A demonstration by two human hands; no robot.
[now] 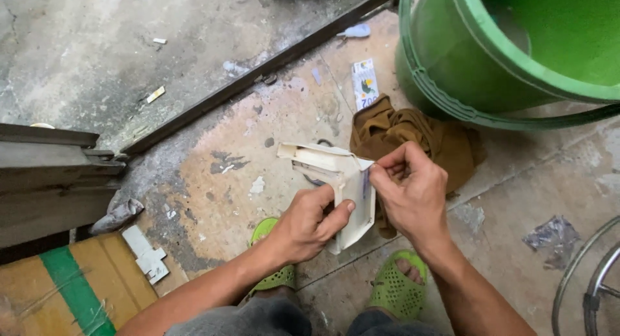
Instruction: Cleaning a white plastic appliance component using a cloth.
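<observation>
A big green plastic tub (516, 52) is filling the upper right corner, standing on the stained concrete floor (258, 149). A dark metal rail (258, 71) is running diagonally across that floor, and a flattened cardboard box with a green tape stripe (71, 291) is lying at the lower left. A crumpled brown cloth (413, 139) is lying just in front of the tub.

The person is crouching in green perforated sandals (397, 287), holding a cream-white angled plastic piece (336, 174) above the floor, between the knees and the cloth. It is looking like a corner-shaped cover or bracket: two flat, scuffed wings are meeting at a ridge, with ribbing showing on the inner face of the upper wing. The left hand (310, 223) is wrapping the piece's lower edge from below, its grip clamped on the plastic with the thumb pressing across the front. The right hand (410, 194) is pinching at the piece's right edge with thumb and forefinger drawn together; whether something small is being held there is hard to tell, since the fingers are covering the spot.
</observation>
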